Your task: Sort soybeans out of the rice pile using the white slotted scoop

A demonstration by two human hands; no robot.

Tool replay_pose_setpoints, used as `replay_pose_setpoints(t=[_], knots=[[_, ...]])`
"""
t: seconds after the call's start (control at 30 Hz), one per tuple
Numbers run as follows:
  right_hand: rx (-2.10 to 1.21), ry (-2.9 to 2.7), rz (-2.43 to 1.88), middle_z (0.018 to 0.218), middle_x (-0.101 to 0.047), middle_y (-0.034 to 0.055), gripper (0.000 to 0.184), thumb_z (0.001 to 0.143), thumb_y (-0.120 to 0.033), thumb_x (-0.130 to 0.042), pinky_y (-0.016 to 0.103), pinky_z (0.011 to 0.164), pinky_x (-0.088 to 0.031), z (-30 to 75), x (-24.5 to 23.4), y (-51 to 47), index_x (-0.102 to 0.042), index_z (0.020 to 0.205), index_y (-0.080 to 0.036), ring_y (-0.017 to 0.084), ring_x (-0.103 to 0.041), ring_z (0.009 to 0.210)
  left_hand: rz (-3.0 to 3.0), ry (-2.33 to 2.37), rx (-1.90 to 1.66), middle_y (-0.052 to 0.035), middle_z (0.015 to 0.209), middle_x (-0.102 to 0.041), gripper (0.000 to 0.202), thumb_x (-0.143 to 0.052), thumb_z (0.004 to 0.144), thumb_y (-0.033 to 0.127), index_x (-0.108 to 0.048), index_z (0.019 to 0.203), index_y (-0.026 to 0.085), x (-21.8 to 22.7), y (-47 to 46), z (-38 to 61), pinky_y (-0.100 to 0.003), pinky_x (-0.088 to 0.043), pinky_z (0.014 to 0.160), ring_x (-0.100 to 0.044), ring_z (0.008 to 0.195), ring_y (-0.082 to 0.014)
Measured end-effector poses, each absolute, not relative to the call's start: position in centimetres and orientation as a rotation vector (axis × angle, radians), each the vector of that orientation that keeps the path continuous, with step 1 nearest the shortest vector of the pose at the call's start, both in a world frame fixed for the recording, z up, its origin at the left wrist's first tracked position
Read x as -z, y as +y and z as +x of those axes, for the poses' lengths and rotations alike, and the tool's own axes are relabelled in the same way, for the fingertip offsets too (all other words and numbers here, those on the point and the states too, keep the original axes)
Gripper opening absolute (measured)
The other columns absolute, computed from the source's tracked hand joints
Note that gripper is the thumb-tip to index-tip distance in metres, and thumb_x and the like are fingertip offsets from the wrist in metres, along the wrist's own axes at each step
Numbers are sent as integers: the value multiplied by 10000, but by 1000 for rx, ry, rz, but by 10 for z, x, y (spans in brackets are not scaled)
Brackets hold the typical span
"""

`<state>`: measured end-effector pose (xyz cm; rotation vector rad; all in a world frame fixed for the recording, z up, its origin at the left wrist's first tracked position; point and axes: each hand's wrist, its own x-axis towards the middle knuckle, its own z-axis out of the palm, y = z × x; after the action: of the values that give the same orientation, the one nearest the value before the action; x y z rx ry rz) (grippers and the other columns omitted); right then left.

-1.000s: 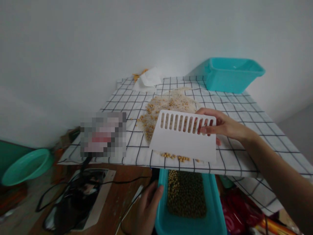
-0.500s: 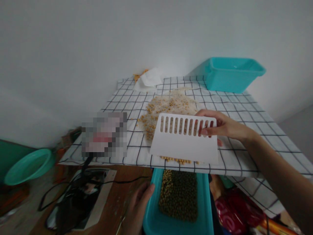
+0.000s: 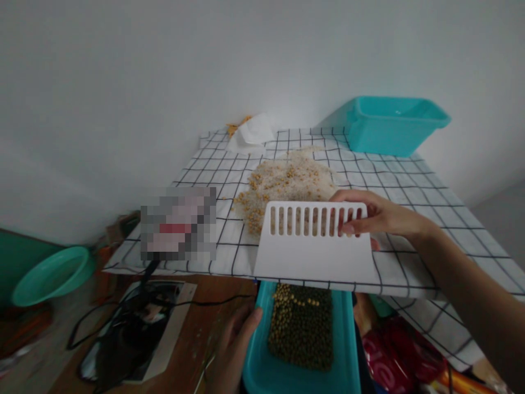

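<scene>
Scraper (image 3: 311, 256) has neared the bench (image 3: 414, 191) edge, its corner pinched by right fingers (image 3: 357, 225); left fingers (image 3: 251, 322) touch the tub (image 3: 301, 383), grip unclear.

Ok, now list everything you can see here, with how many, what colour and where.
tabletop cloth: one, white with dark checks, centre
grain heap: one, pale with yellow beans, mid-cloth
slotted plate: one, white, cloth's near edge
far tub: one, turquoise, cloth's far right
crumpled sheet: one, white, cloth's far left
pixelated item: one, pinkish-grey, cloth's near left
lower tub: one, turquoise, below near edge
loose beans: many, yellow and dark, inside lower tub
basin: one, green, far left
cable: count unclear, black, lower left
red packaging: count unclear, red, lower right
left hand: one, bare, at lower tub's left side
right hand: one, bare, holding slotted plate's right end
</scene>
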<state>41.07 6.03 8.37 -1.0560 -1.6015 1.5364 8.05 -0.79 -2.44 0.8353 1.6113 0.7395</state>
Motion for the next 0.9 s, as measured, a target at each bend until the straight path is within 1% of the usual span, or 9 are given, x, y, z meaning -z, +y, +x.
replay_pose_setpoints(t=[0.13, 0.27, 0.37, 0.43, 0.47, 0.6, 0.67, 0.77, 0.9], knots=[[-1442, -1533, -1025, 706, -668, -54, 251, 793, -243, -812, 129, 305, -446, 412, -83, 60, -649, 980, -207, 67, -581, 442, 821, 1587, -717, -53, 717, -813, 310, -737, 695, 502, -783, 814, 220, 19, -7, 83, -408, -573, 728, -753, 768, -324], [-1240, -1370, -998, 675, -653, -65, 218, 773, -255, -815, 139, 238, -349, 414, -82, 64, -672, 937, -235, 53, -495, 356, 840, 1690, -771, -49, 722, -809, 331, -791, 635, 521, -773, 784, 226, 13, -7, 83, -380, -570, 679, -745, 750, -311], [-1042, -1232, -1020, 659, -635, -59, 212, 751, -282, -822, 150, 230, -303, 414, -82, 69, -677, 900, -239, 54, -465, 356, 793, 1684, -825, -17, 614, -762, 317, -820, 573, 513, -750, 702, 231, 13, 0, 79, -369, -563, 636, -733, 713, -306], [-920, -1154, -1064, 667, -634, -45, 205, 745, -288, -822, 156, 244, -310, 415, -83, 73, -665, 862, -228, 62, -481, 383, 756, 1648, -837, -13, 609, -757, 348, -829, 533, 515, -745, 705, 225, 16, 6, 73, -398, -572, 673, -736, 736, -324], [-873, -1117, -1087, 673, -638, -40, 203, 744, -282, -820, 159, 252, -321, 416, -83, 74, -656, 850, -224, 66, -491, 394, 737, 1664, -847, -26, 660, -779, 370, -832, 517, 513, -748, 728, 220, 18, 9, 69, -422, -576, 726, -742, 793, -342], [-757, -988, -1156, 668, -635, -50, 210, 736, -243, -799, 170, 262, -344, 419, -84, 76, -653, 886, -222, 75, -500, 394, 730, 1740, -882, -77, 853, -819, 384, -741, 649, 554, -755, 827, 214, 22, 11, 61, -480, -546, 901, -731, 993, -367], [-713, -959, -1173, 659, -627, -58, 212, 734, -238, -794, 171, 261, -345, 420, -85, 76, -654, 892, -219, 73, -492, 391, 755, 1730, -856, -85, 910, -820, 399, -714, 680, 564, -756, 871, 216, 22, 4, 63, -489, -542, 923, -721, 1043, -378], [-679, -955, -1186, 653, -624, -59, 216, 732, -234, -800, 166, 267, -350, 420, -85, 76, -656, 890, -213, 70, -491, 398, 808, 1786, -797, -90, 1014, -822, 405, -736, 671, 555, -755, 921, 237, 23, -10, 72, -488, -538, 953, -683, 1147, -397], [-715, -1030, -1155, 669, -630, -50, 202, 749, -239, -798, 167, 268, -342, 418, -83, 75, -666, 900, -219, 71, -492, 404, 831, 1755, -807, -76, 996, -831, 308, -705, 730, 544, -757, 875, 276, 30, -20, 79, -450, -558, 945, -722, 1094, -368]])
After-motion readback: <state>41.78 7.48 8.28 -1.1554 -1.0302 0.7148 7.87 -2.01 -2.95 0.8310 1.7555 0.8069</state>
